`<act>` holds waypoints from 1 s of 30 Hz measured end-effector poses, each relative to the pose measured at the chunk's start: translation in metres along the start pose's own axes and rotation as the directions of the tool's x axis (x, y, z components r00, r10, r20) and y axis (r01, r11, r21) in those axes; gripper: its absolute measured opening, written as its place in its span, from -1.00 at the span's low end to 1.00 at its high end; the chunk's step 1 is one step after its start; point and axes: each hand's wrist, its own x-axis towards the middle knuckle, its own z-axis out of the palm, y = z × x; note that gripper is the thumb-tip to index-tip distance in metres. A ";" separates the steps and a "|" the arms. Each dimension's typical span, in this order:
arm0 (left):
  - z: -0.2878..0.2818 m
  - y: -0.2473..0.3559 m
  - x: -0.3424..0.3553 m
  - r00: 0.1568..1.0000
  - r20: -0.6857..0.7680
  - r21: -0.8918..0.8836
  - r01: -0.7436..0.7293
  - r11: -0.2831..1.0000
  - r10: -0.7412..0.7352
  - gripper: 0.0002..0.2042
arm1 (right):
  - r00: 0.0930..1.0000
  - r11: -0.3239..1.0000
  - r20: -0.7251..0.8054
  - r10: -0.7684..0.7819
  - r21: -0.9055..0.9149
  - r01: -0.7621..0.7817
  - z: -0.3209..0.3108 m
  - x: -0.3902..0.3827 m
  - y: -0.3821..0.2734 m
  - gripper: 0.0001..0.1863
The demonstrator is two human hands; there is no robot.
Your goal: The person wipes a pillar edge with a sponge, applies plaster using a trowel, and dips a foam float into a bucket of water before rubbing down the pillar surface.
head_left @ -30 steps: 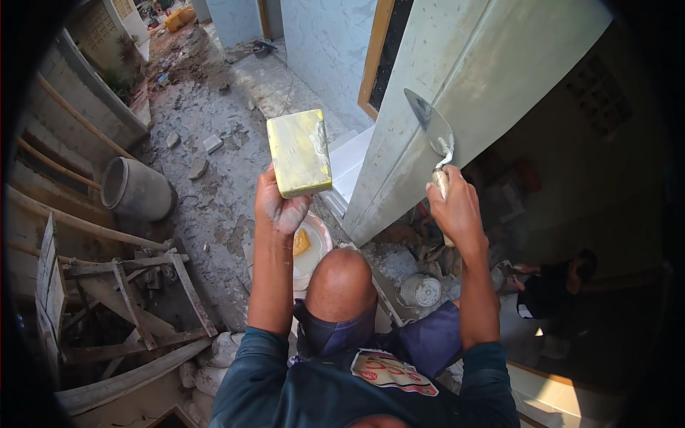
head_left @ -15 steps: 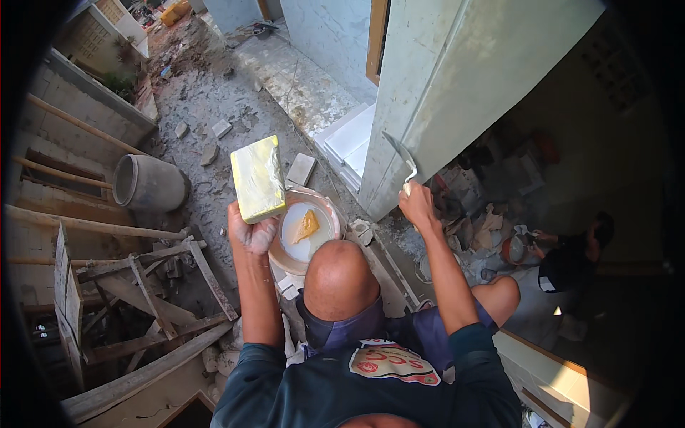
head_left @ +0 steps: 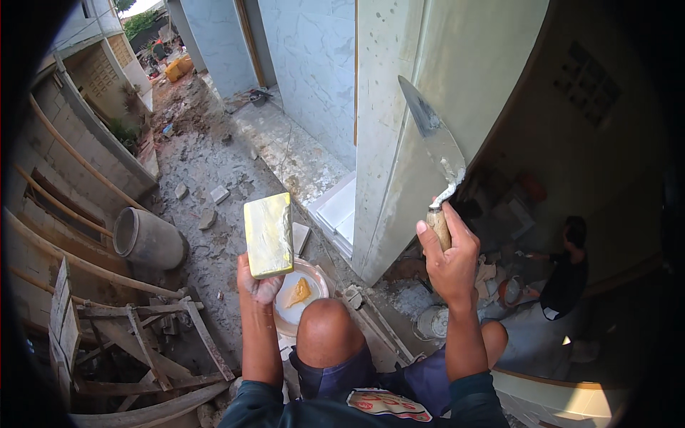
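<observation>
My left hand (head_left: 260, 284) grips a yellow-edged rectangular block (head_left: 268, 234) from below, its broad face smeared with pale plaster. Wet white residue coats the fingers of that hand. In my right hand (head_left: 451, 260) is a pointed trowel (head_left: 432, 132), held by its wooden handle. Its blade points up in front of the grey-green plastered pillar (head_left: 407, 164); whether it touches the surface I cannot tell. Below my left hand, beside my knee, stands a round tub (head_left: 325, 279) of whitish liquid with a yellow-orange lump (head_left: 298, 292) in it.
A wooden trestle (head_left: 146, 346) and a grey barrel (head_left: 148, 240) stand at the left, near long poles. Broken blocks lie on the rough ground. White tiles (head_left: 335, 207) are stacked by the pillar. At the right, another person (head_left: 567, 274) crouches in shade near a bucket (head_left: 433, 321).
The view has tipped upward. My right hand has raised the trowel higher along the pillar, with its blade now fully visible. My left hand still holds the block, lower in view.
</observation>
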 end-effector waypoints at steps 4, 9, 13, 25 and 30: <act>0.012 -0.029 0.013 0.998 -0.065 0.171 -0.004 0.985 0.016 -0.54 | 0.978 0.979 0.147 0.148 0.120 -0.166 -0.021 -0.045 0.025 -0.55; 0.050 -0.061 0.061 0.996 0.049 0.202 0.057 0.978 -0.068 -0.62 | 0.945 0.957 0.256 0.206 0.149 -0.249 -0.046 -0.094 0.067 -0.55; 0.101 -0.083 0.108 0.945 0.286 0.187 0.109 0.976 -0.160 -0.62 | 0.941 0.918 0.237 0.240 0.261 -0.300 -0.066 -0.102 0.055 -0.57; 0.079 -0.069 0.090 0.935 0.347 0.031 0.064 0.997 -0.071 -0.60 | 0.971 0.933 0.234 0.045 0.337 -0.124 -0.020 0.039 -0.047 -0.65; 0.046 -0.040 0.060 0.964 0.265 0.099 -0.045 0.994 0.017 -0.58 | 0.993 0.979 0.112 -0.031 0.203 0.008 0.003 0.099 -0.064 -0.75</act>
